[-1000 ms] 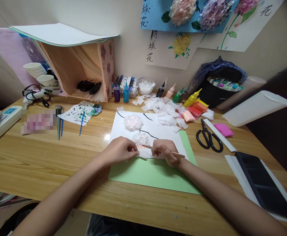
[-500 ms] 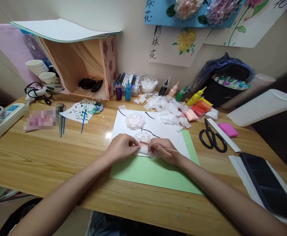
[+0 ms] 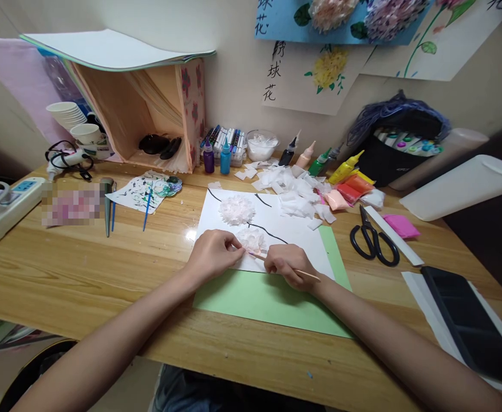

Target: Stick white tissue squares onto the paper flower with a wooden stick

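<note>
My right hand [image 3: 290, 266] is closed round a thin wooden stick [image 3: 306, 273] whose dark, purplish tip points left, low over the paper. Close to that tip, the thumb and forefinger of my left hand [image 3: 214, 253] are pinched together at the lower edge of a white ruffled tissue flower [image 3: 252, 239]; whatever lies between them is too small to make out. A fuller, pale pink-white tissue flower [image 3: 236, 210] sits above it. Both are on a white sheet [image 3: 306, 240] with dark painted stem lines, which lies on a green sheet [image 3: 272, 306].
Cut white tissue pieces [image 3: 296, 191] are heaped behind the sheet, near paint bottles [image 3: 319, 163] and a clear bowl [image 3: 262, 146]. Black scissors [image 3: 373, 240] and a dark tray [image 3: 469, 320] lie right. Brushes [image 3: 146, 212] and a paint-marked paper [image 3: 137, 194] lie left.
The white tissue square under my left fingertips no longer shows there. My right hand has shifted slightly right and down, and more of the stick is visible. The view has shifted slightly.
</note>
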Available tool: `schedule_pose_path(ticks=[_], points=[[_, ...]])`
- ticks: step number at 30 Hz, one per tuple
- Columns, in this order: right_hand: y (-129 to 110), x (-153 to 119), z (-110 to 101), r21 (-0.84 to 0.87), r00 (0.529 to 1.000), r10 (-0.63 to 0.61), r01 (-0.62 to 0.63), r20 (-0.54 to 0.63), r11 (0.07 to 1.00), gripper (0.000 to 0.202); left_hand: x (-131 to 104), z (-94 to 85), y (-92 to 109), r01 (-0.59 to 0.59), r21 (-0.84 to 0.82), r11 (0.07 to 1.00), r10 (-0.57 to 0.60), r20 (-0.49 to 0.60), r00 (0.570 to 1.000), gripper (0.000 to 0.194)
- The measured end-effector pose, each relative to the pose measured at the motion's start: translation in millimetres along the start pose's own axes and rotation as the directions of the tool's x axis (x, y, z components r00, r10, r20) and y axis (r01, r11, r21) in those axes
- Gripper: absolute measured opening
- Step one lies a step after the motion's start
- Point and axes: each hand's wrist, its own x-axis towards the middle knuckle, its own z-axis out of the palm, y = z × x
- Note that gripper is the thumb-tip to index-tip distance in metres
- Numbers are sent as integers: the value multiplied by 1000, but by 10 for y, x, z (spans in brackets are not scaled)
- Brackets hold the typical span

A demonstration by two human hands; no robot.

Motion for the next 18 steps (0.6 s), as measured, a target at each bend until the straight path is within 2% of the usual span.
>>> schedule_pose_path(ticks=[5, 9, 18], points=[[21, 9, 34, -63, 992, -123, 124, 24, 990, 36, -4, 14, 6, -15, 4, 1000, 15, -17, 1000, 25], [8, 4, 34, -129, 990, -139, 141, 19, 982, 37, -7, 7, 10, -25, 16, 1000, 24, 27, 999, 23], [-11, 1, 20, -136, 990, -144, 142, -5, 981, 40, -29, 8, 33, -39, 4, 999, 38, 100, 994, 27]])
